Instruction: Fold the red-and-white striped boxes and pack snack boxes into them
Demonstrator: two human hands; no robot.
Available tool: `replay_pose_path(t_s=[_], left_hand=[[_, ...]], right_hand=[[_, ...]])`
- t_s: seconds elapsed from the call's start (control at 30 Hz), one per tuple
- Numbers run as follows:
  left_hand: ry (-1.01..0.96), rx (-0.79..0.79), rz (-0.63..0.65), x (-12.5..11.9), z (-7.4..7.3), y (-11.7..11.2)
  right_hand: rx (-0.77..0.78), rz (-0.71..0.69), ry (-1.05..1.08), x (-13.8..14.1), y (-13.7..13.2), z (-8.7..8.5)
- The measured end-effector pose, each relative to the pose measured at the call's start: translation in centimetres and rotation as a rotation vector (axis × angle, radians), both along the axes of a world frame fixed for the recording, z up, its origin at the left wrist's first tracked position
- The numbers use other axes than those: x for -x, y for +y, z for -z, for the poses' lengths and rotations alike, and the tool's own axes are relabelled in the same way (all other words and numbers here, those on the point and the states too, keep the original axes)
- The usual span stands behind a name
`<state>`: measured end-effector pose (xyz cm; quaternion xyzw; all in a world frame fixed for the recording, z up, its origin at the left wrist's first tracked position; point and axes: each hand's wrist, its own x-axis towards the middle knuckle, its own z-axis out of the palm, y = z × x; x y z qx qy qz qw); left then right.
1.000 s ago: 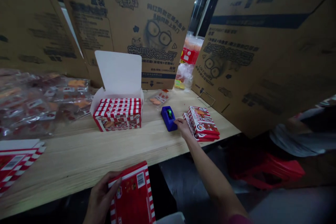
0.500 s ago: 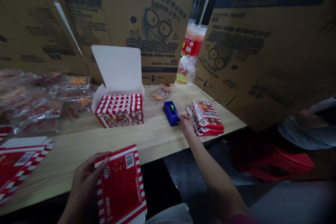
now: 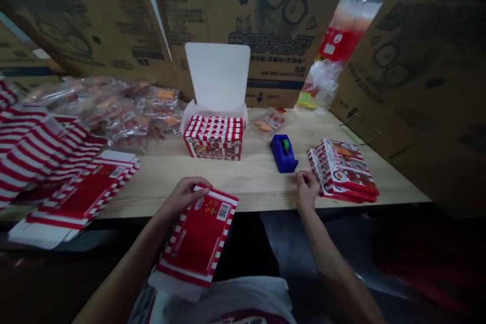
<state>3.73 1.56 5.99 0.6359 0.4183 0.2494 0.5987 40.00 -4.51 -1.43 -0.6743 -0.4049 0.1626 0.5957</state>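
My left hand [image 3: 189, 195] grips the top left corner of a red snack box [image 3: 201, 235] with striped edges, a barcode and a white flap at its lower end. The box is tilted in front of my body, at the table's near edge. My right hand [image 3: 307, 187] is closed in a pinch just in front of a blue tape dispenser [image 3: 284, 154] with a green core. Whatever its fingertips hold, perhaps tape, is too small to make out. To the right of that hand lies a small stack of printed boxes [image 3: 347, 169].
An open display carton [image 3: 214, 149] packed with striped boxes stands at mid-table, its white lid up. Clear snack packets [image 3: 114, 106] are heaped behind left. Striped flat boxes [image 3: 83, 187] overhang the left front edge. Cardboard sheets [image 3: 212, 20] wall the back; one packet [image 3: 270, 121] lies nearby.
The view has swung left, so the table things appear farther right. My right hand has drawn back slightly from the tape dispenser. My left hand still holds the box, now higher in view.
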Motion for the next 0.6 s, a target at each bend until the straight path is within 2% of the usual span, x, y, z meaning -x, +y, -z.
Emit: replay_pose_path(t_s=[0.07, 0.13, 0.2, 0.27, 0.33, 0.43, 0.5, 0.6], left_hand=[[-0.032, 0.083, 0.047, -0.4, 0.1, 0.2], [-0.057, 0.153, 0.102, -1.1, 0.2, 0.4], [-0.061, 0.171, 0.161, -1.9, 0.2, 0.4], [-0.063, 0.139, 0.214, -2.6, 0.1, 0.4], [-0.070, 0.077, 0.254, -3.0, 0.0, 0.3], [-0.058, -0.008, 0.282, -2.7, -0.5, 0.1], [-0.045, -0.032, 0.300, -2.3, -1.0, -0.1], [-0.074, -0.058, 0.369, -2.2, -2.2, -0.7]], right_hand=[[0.012, -0.137, 0.019, 2.4, -0.5, -1.4], [0.070, -0.462, 0.014, 5.3, -0.7, -3.4], [0.142, -0.887, -0.065, 8.4, -0.5, -5.6], [0.165, -1.093, -0.211, 10.9, -0.1, -7.3], [0.152, -1.090, -0.319, 12.5, 0.3, -8.0], [0.210, -1.036, -0.314, 13.3, 0.9, -7.5], [0.307, -1.039, -0.157, 13.2, 1.1, -6.8], [0.466, -1.124, 0.284, 13.0, 0.9, -6.1]])
